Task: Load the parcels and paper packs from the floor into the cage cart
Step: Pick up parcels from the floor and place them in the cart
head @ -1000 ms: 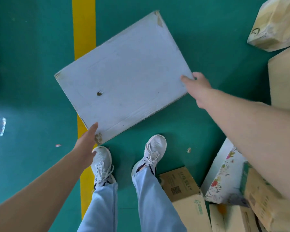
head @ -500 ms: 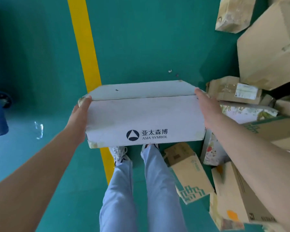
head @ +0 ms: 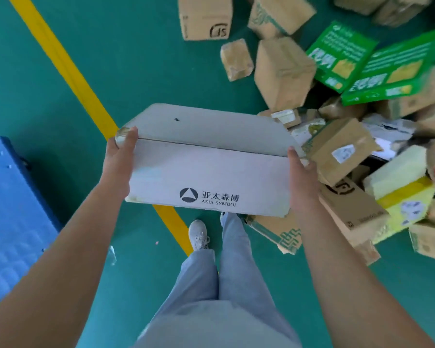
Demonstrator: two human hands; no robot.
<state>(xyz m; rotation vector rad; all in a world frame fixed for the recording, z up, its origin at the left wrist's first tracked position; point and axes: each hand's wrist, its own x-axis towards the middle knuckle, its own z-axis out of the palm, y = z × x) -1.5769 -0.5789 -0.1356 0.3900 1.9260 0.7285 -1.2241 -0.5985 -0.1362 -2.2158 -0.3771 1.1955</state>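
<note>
I hold a flat white paper box [head: 209, 172] printed "ASIA SYMBOL" at waist height above my legs, its long side facing me. My left hand [head: 119, 156] grips its left end, thumb laid over the top corner. At the right end my right hand [head: 300, 177] grips the box, with the fingers hidden behind it. A blue cart platform [head: 8, 209] shows at the left edge; its cage walls are out of view.
A heap of brown cardboard parcels [head: 284, 69] fills the floor at the right, with green packs [head: 377, 64] and a yellow pack [head: 402, 197] among them. A yellow floor line [head: 68, 71] runs diagonally under the box. My feet stand beside it.
The white box went from lying flat on the floor to being lifted in both hands. My view has swung, bringing the blue cart platform and more of the parcel heap into sight.
</note>
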